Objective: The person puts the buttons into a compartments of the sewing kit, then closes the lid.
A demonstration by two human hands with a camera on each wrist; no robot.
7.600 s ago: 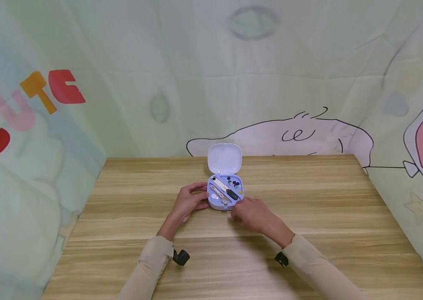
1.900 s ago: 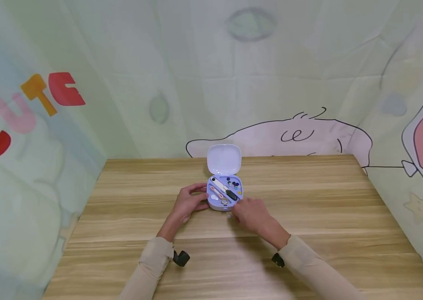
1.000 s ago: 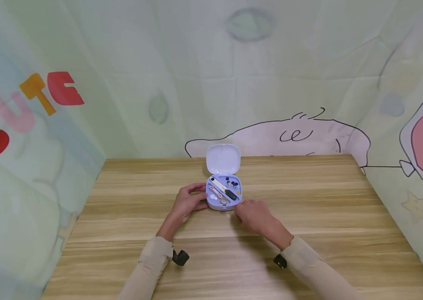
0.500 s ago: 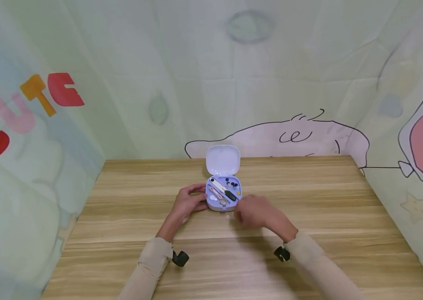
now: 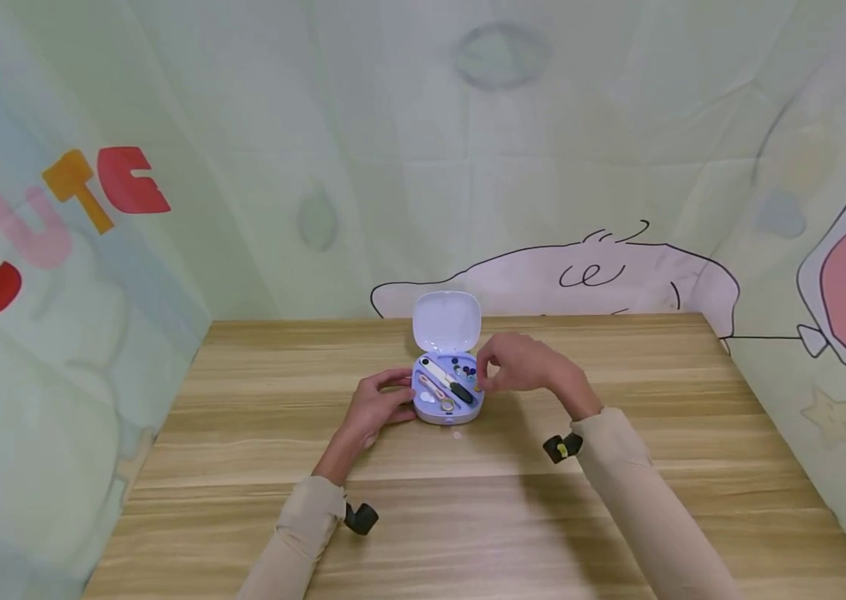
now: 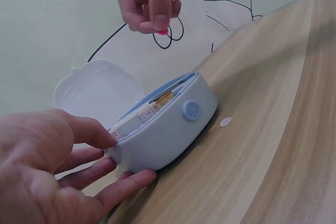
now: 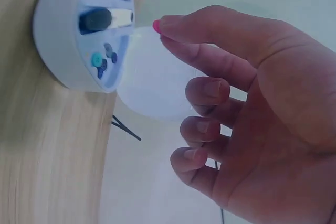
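A pale blue sewing kit box [image 5: 449, 414] stands with its white lid [image 5: 447, 322] raised. Inside are scissors with a black handle [image 5: 462, 392], a rolled measuring tape [image 6: 147, 113], a gold-coloured ring-shaped piece [image 6: 165, 99] and several small dark and teal buttons [image 7: 97, 59]. My left hand [image 5: 376, 408] touches the box's left side, its fingers lying against rim and base. Over the right side of the box, my right hand [image 5: 520, 364] pinches a tiny pink button-like piece [image 7: 156, 26] between thumb and index finger, clear of the box; its other fingers are loosely curled.
A small white button [image 6: 226, 122] lies on the wooden table [image 5: 257, 358] just in front of the box. Behind the table hangs a printed cloth backdrop [image 5: 392, 167].
My right hand has risen from the table near the box's front right corner to above its right side, with the pink piece between its fingertips. The left hand stays put.
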